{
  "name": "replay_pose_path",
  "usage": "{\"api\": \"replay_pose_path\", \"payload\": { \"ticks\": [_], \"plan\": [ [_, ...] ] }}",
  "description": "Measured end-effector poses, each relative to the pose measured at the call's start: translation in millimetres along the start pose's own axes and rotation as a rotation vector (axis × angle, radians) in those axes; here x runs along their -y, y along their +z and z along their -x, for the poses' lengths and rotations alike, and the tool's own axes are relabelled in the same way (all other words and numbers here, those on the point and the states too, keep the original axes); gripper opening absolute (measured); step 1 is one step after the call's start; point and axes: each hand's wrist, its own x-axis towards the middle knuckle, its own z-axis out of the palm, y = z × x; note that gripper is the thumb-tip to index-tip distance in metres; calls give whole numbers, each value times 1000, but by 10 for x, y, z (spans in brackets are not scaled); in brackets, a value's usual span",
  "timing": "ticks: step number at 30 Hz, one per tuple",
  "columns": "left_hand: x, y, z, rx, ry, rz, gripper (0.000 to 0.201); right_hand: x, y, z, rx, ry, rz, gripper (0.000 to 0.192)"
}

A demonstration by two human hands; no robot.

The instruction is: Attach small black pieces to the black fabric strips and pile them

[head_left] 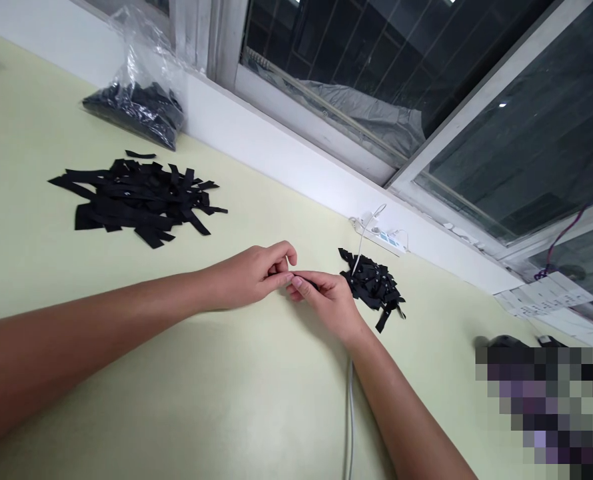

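Left hand: the left hand (254,273) rests low over the pale green table (226,400), fingers curled in, thumb and forefinger pinched on one end of a small black label (307,280).
Right hand: the right hand (326,297) meets the left fingertip to fingertip, its thumb and forefinger closed on the other end of the same label; the other fingers are loosely bent.
Black label: a thin dark strip, mostly hidden between the two pinches, held just above the table and just beside the small pile, on the side away from the window sill.
Small pile: a heap of short black labels with white marks (374,285) lies touching the far side of the right hand.
Large pile: a spread of longer black strips (136,200) lies well apart from the small pile, further along the table past the left hand.
Plastic bag: a clear bag of black pieces (139,100) sits beyond the large pile, against the white window sill (286,157).
Power strip: a white power strip (381,235) lies by the sill just behind the small pile.
Cable: a white cable (349,413) runs over the table under the right forearm.
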Motion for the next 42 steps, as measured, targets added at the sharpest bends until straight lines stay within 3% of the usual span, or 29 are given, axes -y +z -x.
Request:
{"api": "replay_pose_path", "payload": {
  "ticks": [3,7,11,13,18,22,32,42],
  "plan": [
    [34,-12,-8,-60,17,-95,20,-7,-7,-17,-32,13,-1,30],
    [-4,-55,-14,-229,80,-349,20,-27,2,-33,-97,-2,16,29],
    [-58,-57,-8,-183,-25,-395,28,-14,53,-21,-165,-60,72,25],
    [-59,-32,-4,-146,-73,-335,30,10,88,-8,-182,-114,142,22],
    [-32,27,-11,-182,-171,-174,22,69,148,18,-182,-205,217,19],
    [-19,43,-22,-161,-241,-20,18,66,172,22,-199,-182,199,18],
    [-55,83,-71,-62,-415,620,13,57,227,20,-256,-120,78,20],
    [-97,81,-61,-80,-372,656,11,92,248,23,-260,-167,94,17]
  ]
}}
